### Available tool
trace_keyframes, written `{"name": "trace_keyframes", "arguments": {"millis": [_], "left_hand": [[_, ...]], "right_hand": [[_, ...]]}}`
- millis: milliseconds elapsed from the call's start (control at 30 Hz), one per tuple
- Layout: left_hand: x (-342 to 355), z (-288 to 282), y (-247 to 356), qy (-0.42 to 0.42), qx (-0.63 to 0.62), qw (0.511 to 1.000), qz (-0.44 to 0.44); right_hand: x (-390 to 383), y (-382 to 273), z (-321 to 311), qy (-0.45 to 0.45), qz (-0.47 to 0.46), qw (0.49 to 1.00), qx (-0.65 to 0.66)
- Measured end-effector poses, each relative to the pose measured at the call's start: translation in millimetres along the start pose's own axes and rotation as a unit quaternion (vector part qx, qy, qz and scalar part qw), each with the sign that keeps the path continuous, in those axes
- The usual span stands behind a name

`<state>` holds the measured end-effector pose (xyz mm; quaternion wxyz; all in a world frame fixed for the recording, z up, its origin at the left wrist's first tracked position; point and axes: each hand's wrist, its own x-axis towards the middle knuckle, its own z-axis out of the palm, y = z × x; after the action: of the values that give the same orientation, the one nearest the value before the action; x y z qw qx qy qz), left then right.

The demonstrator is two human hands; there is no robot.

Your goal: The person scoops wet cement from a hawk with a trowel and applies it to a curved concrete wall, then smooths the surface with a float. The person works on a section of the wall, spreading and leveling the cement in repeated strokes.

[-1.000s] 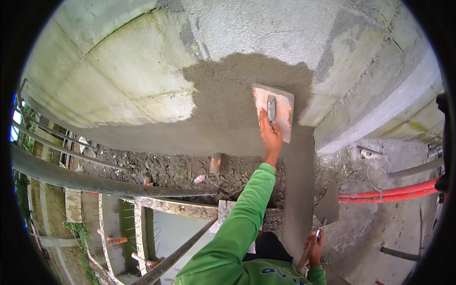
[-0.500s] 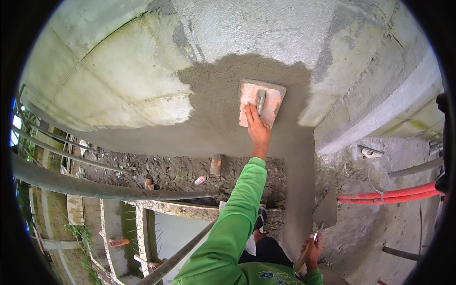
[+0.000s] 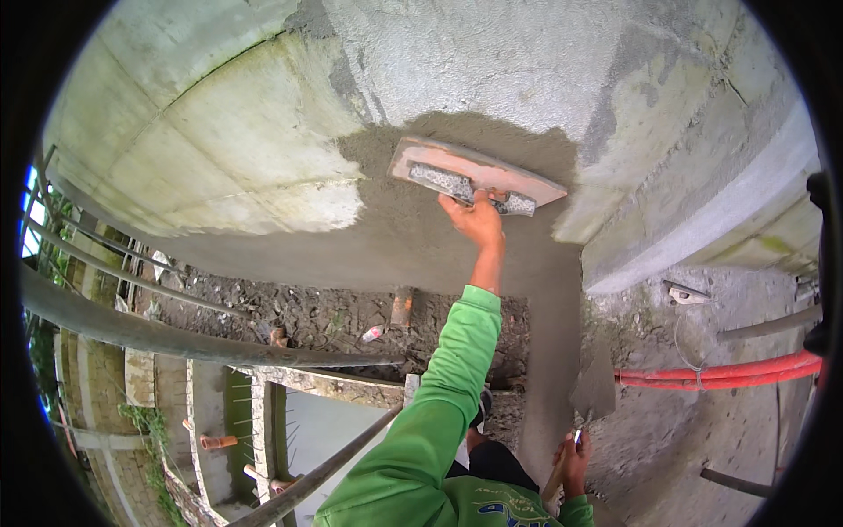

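Observation:
My left hand (image 3: 479, 220) grips the mortar-speckled handle of a plastering float (image 3: 518, 182). The float has a worn pinkish board, now lying nearly crosswise and tilted against the wall. Beneath and around it spreads a dark patch of wet mortar (image 3: 378, 206), with a rough upper edge. Low on the right, close to my body, my right hand (image 3: 575, 461) is closed around a trowel (image 3: 596, 385). Its grey blade points up and away from me; most of its handle is hidden by my fingers.
A metal pipe (image 3: 211, 344) crosses the left side, above timber formwork (image 3: 325, 385). Red hoses (image 3: 720, 372) run in from the right. Muddy ground with rubble (image 3: 342, 312) lies along the wall's foot. A light-coloured hand tool (image 3: 687, 293) rests at right.
My left hand has turned the float from steep to nearly crosswise and tipped it, its handle now facing lower. The trowel in my right hand has shifted slightly left.

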<state>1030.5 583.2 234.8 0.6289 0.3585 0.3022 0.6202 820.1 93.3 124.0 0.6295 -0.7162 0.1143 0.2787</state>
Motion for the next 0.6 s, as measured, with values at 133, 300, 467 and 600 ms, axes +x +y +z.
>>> {"name": "trace_keyframes", "arguments": {"millis": [133, 300, 467, 600], "left_hand": [[-61.1, 69.0, 14.4, -0.028, 0.159, 0.968, 0.195], [-83.5, 15.3, 23.1, -0.248, -0.002, 0.969, 0.005], [-58.9, -110.9, 56.7, -0.185, -0.049, 0.952, -0.240], [-67.7, -210.4, 100.7, -0.102, 0.000, 0.906, -0.410]], "right_hand": [[-7.7, -10.7, -4.7, 0.031, 0.002, 1.000, 0.003], [37.4, 32.6, -35.9, 0.068, -0.067, 0.995, -0.036], [38.6, -83.3, 16.5, -0.068, -0.176, 0.970, -0.150], [33.3, -176.2, 61.9, -0.150, -0.489, 0.769, -0.383]]}}
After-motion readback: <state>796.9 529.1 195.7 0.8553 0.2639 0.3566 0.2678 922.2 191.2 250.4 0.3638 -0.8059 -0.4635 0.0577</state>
